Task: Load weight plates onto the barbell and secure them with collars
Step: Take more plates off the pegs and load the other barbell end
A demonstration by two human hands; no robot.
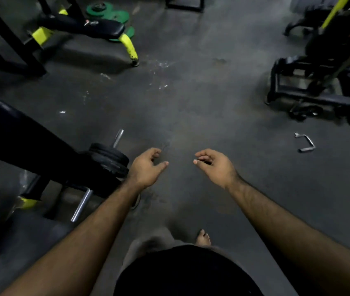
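- Two bare hands are out in front over the dark grey rubber floor [191, 99]; neither holds anything.
- The left hand [146, 167] hangs with loosely curled fingers, just beside the loaded end of the bar.
- The right hand [213, 165] is likewise relaxed, thumb and forefinger close but with nothing between them.
- One chrome steel barbell [82, 205] lies across a rack low at the left, its short tip [118, 137] poking past the plates.
- A stack of black round weight plates [108, 159] sits on that sleeve; about three, the edges too dark to count surely.
- Several green flat plates [114, 17] lie piled on the floor behind one black-padded, yellow-legged bench [88, 28].
- One bent chrome handle [305, 143] lies on the floor at right.
- One bare foot [203, 238] shows below.
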